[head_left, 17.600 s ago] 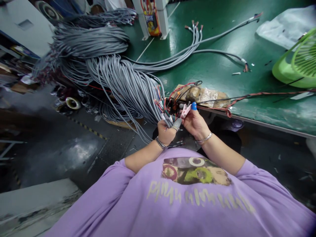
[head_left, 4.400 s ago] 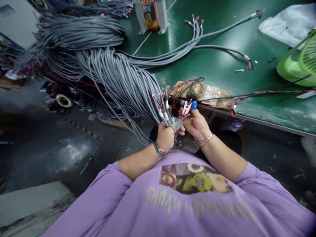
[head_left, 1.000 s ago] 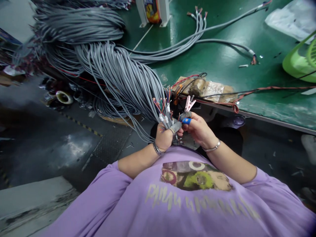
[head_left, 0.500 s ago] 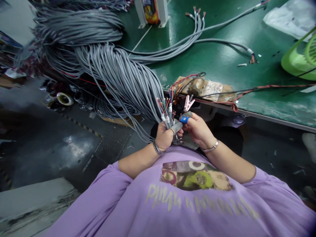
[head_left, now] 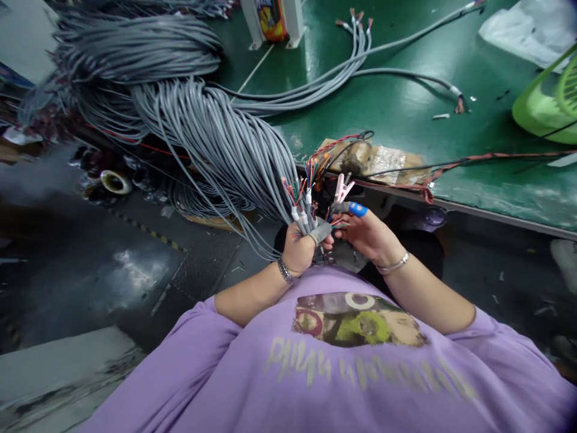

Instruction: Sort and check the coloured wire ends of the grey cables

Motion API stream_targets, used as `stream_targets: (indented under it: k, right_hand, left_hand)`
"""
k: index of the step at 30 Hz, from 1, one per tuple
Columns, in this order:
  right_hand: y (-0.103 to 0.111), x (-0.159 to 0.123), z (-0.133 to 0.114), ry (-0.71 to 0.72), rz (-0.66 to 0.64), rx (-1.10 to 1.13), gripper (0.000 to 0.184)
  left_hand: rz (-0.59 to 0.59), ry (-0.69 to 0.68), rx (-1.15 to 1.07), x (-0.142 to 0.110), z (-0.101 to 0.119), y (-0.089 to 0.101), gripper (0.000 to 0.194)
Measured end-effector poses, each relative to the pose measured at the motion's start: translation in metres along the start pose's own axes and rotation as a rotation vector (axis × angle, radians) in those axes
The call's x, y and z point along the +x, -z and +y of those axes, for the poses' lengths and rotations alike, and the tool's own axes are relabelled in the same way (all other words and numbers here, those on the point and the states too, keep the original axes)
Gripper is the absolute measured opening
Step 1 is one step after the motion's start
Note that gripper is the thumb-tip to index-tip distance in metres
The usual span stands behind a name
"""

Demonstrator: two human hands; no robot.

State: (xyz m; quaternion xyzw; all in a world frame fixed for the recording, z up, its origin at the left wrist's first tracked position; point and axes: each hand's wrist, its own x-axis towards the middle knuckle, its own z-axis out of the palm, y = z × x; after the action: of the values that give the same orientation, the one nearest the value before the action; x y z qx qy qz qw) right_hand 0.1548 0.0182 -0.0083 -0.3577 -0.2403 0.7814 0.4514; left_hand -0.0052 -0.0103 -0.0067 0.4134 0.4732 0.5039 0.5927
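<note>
My left hand (head_left: 299, 248) is closed around the ends of several grey cables (head_left: 303, 221). White bands circle these cables near the tips, and coloured wires (head_left: 297, 191) fan out above them. A grey cover wraps the left thumb. Past that thumb, a few thin red and green wires (head_left: 339, 223) stick out to the right, close to the fingers of my right hand (head_left: 364, 231). That hand is open, its blue-taped, grey-covered digit stretched out above the other fingers, with a gap between. Just above it a pink clip (head_left: 344, 189) stands at the bench edge.
A thick bundle of grey cables (head_left: 216, 129) drapes over the green bench (head_left: 406, 114) from the left. More cables (head_left: 360, 45) lie across the bench. Cardboard with tape (head_left: 392, 165) sits at the front edge. A green basket (head_left: 541, 108) and plastic bag (head_left: 527, 33) are at right.
My right hand has moved slightly right, away from my left thumb, and its fingers have parted. Thin coloured wires now show between the hands. My left hand keeps its hold.
</note>
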Motion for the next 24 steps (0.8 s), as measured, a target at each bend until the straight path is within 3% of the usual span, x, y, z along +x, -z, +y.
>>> stream_targets:
  k: [3,6,17,20,24]
  right_hand:
    - [-0.006,-0.002,0.002,0.068,-0.094,-0.167,0.042]
    - [-0.011,-0.002,0.003,0.159,-0.07,-0.244,0.037]
    - [-0.02,-0.005,0.004,0.238,-0.024,-0.204,0.028]
    - [-0.021,-0.004,0.008,0.207,-0.059,-0.131,0.029]
    - [-0.017,-0.005,0.012,0.188,-0.171,-0.168,0.031]
  left_hand:
    - [0.001,-0.003,-0.006,0.001,-0.002,0.0,0.032]
    - [-0.011,-0.004,0.017,0.001,0.0,-0.001,0.036]
    - [-0.104,-0.01,0.067,0.001,0.007,0.001,0.039]
    - [-0.104,-0.013,0.075,0.001,0.01,0.0,0.041]
    - [-0.227,0.08,0.176,0.005,0.019,0.003,0.039]
